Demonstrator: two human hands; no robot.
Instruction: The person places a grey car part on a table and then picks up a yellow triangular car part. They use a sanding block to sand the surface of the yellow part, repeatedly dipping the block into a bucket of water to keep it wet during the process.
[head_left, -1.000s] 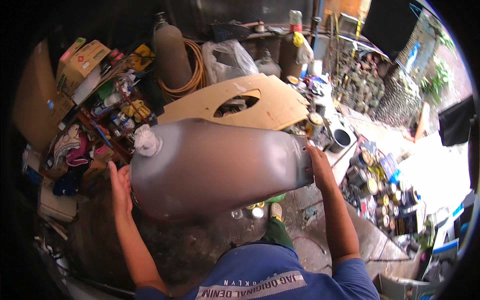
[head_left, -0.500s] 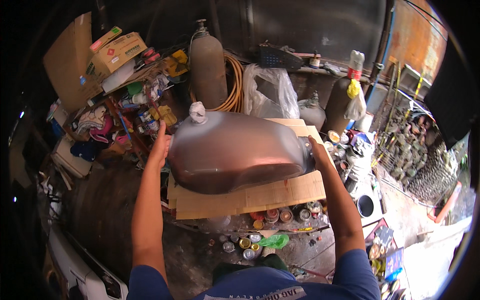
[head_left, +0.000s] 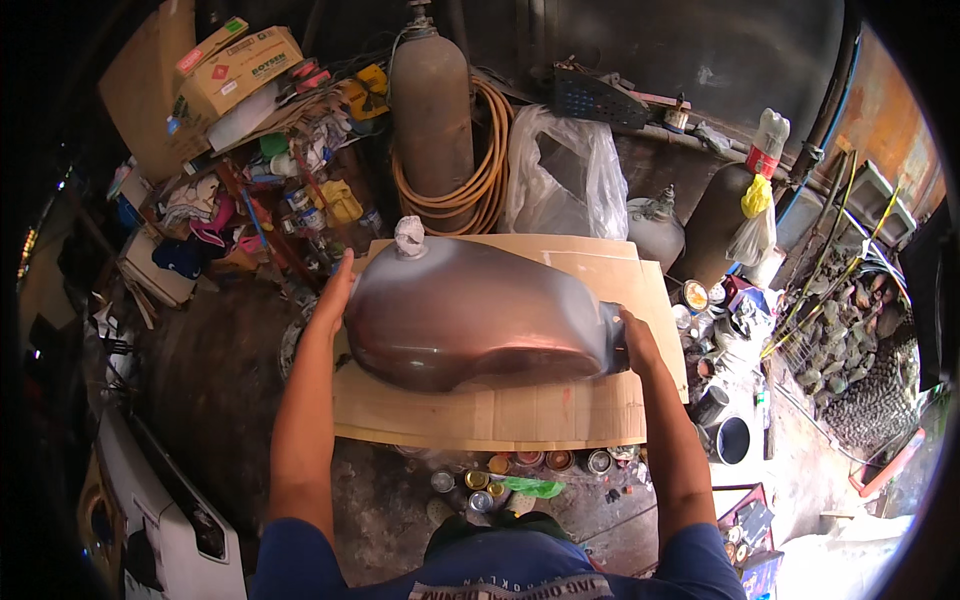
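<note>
A motorcycle fuel tank (head_left: 480,320), coppery brown with greyish patches, lies lengthwise between my hands over a flat sheet of cardboard (head_left: 500,415). A pale wrapping (head_left: 409,237) covers the filler neck near its left end. My left hand (head_left: 335,292) grips the wide left end, thumb side up and most fingers hidden behind the metal. At the narrow right end, my right hand (head_left: 640,340) is closed around the dark tip of the tank. Whether the underside touches the cardboard cannot be made out.
Beyond the cardboard stand a tall gas cylinder (head_left: 432,120) with a coiled orange hose (head_left: 490,170) and a clear plastic bag (head_left: 570,175). Paint cans (head_left: 478,480) sit below the near edge. Clutter and a cardboard box (head_left: 240,75) fill the left; rubble (head_left: 860,340) lies right.
The tank, held in both hands, has come down and nearer over the cardboard, so more of the sheet shows behind it. The whole view has shifted a little.
</note>
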